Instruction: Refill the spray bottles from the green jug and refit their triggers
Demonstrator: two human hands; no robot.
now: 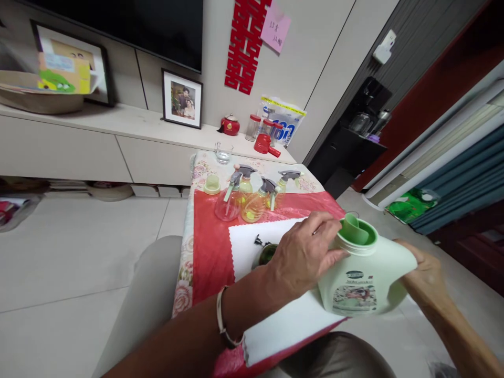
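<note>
A pale green detergent jug [364, 283] with a printed label stands at the near right of the small table, its wide mouth with a green spout [354, 229] uncovered. My left hand [305, 254] rests on the jug's neck, fingers curled round the rim. My right hand [423, 273] grips the jug's far side, mostly hidden behind it. Under my left hand a small dark green bottle [266, 253] with a black pump part sits on a white cloth [252, 239]. Several spray bottles [252, 197] with grey triggers stand further back, and a light green cap [212, 184] lies to their left.
The table carries a red cloth [210, 247] over a floral one. A glass [223, 153] stands at its far end. Behind is a low cabinet with a framed photo [182, 98], a red pot [230, 125], jars and a bag. Tiled floor lies to the left.
</note>
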